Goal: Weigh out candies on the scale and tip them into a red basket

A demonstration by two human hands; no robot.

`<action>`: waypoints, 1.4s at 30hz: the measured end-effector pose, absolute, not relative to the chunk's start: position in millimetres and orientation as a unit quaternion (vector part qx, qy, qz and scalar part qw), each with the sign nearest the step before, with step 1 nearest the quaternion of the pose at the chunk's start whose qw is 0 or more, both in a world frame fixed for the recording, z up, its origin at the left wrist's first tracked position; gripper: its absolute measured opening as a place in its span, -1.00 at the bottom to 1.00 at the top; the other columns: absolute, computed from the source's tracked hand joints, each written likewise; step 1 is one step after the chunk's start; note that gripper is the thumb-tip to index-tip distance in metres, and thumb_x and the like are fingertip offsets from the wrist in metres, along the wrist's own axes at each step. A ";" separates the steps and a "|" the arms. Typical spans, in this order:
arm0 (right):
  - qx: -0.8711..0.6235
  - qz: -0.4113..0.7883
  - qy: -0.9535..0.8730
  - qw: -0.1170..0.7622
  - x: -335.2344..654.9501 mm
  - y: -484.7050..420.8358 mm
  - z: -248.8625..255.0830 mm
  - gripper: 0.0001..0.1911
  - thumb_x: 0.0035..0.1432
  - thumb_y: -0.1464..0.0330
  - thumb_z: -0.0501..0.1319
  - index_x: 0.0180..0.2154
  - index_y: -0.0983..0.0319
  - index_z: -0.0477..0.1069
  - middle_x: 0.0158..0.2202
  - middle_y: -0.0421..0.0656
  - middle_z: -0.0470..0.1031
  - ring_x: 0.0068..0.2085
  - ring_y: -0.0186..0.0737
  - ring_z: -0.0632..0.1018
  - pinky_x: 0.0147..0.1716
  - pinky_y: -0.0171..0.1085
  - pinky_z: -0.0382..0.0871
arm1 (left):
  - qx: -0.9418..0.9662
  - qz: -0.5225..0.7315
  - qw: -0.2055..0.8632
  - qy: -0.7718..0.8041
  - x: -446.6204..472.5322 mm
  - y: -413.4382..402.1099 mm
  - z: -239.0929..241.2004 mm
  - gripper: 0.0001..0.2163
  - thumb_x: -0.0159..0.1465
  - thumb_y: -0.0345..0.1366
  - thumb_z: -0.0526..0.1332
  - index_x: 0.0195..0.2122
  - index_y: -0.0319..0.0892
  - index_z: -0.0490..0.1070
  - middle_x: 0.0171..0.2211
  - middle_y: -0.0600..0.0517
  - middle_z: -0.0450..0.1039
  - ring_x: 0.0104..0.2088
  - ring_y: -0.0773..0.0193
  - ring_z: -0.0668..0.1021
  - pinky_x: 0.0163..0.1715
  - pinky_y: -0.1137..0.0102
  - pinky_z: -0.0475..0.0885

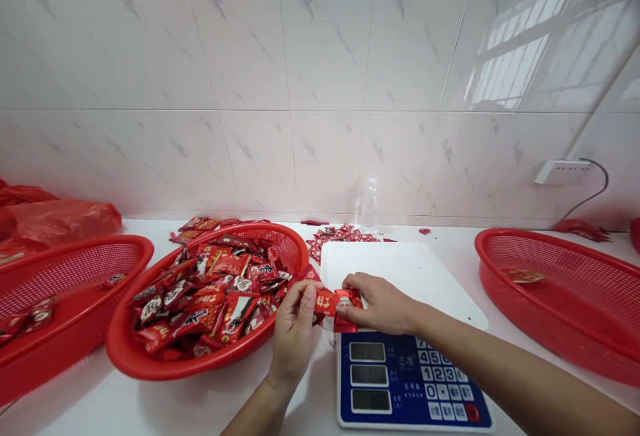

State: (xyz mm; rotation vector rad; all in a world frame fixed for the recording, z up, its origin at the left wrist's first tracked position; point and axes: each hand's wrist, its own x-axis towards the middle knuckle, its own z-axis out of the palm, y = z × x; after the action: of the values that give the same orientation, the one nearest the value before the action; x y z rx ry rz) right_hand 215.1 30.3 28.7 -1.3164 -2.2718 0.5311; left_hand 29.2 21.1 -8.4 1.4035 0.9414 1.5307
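Note:
Both of my hands meet over the near left corner of a white and blue digital scale (400, 269). My left hand (295, 323) pinches a red snack packet (325, 303) between thumb and fingers. In my right hand (377, 303) is another red snack packet (347, 319), touching or overlapping the first one. Just left of my left hand stands a red plastic basket (123, 349), heaped with small red snack packets (205, 296), some with black lettering on white.
Another red basket (135, 246) with a few packets is at the left, beside a red plastic bag (65, 219). A third red basket (555, 336) stands at the right. Small red sachets (335, 239) lie behind the scale. A power strip (563, 171) hangs on the tiled wall.

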 end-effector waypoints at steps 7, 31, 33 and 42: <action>-0.490 0.187 -0.822 0.224 219.0 30.7 25.4 -0.67 0.12 0.03 0.17 -0.35 0.17 0.28 -0.36 -0.22 0.38 -0.37 -0.27 0.35 -0.38 -0.28 0.15 | 0.564 0.608 0.416 0.375 29.5 22.2 -9.6 -0.76 0.34 -0.08 0.10 -0.25 -0.13 0.40 -0.35 0.09 0.39 -0.35 0.34 0.44 -0.32 0.47 0.37; -0.429 0.537 -0.392 0.611 230.3 41.5 39.8 -0.65 0.09 0.05 0.23 -0.34 0.21 0.33 -0.47 -0.26 0.42 -0.50 -0.39 0.39 -0.53 -0.38 0.26 | 0.595 0.584 0.407 0.374 32.7 16.1 -7.1 -0.76 0.33 -0.10 0.11 -0.26 -0.16 0.42 -0.35 0.06 0.46 -0.38 0.34 0.49 -0.40 0.50 0.39; -0.398 0.568 -0.325 0.643 231.4 41.0 40.6 -0.66 0.07 0.07 0.25 -0.37 0.21 0.32 -0.53 -0.30 0.37 -0.58 -0.44 0.32 -0.62 -0.42 0.18 | 0.605 0.579 0.402 0.371 33.1 15.5 -7.6 -0.77 0.34 -0.12 0.11 -0.26 -0.16 0.42 -0.37 0.06 0.46 -0.41 0.34 0.49 -0.44 0.50 0.39; -0.222 0.635 -0.182 0.717 222.6 37.7 48.7 -0.71 0.06 0.21 0.28 -0.49 0.22 0.24 -0.60 -0.35 0.26 -0.64 -0.48 0.24 -0.70 -0.45 0.14 | 0.795 0.510 0.107 0.311 32.9 12.4 -10.8 -0.87 0.29 -0.36 0.16 -0.17 -0.13 0.46 -0.33 0.01 0.53 -0.33 0.27 0.54 -0.28 0.42 0.45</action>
State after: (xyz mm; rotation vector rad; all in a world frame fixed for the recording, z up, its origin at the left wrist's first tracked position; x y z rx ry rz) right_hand 222.6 37.7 48.7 -0.4905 -0.4037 1.4042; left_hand 32.9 12.4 -10.8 2.3394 0.9160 1.5016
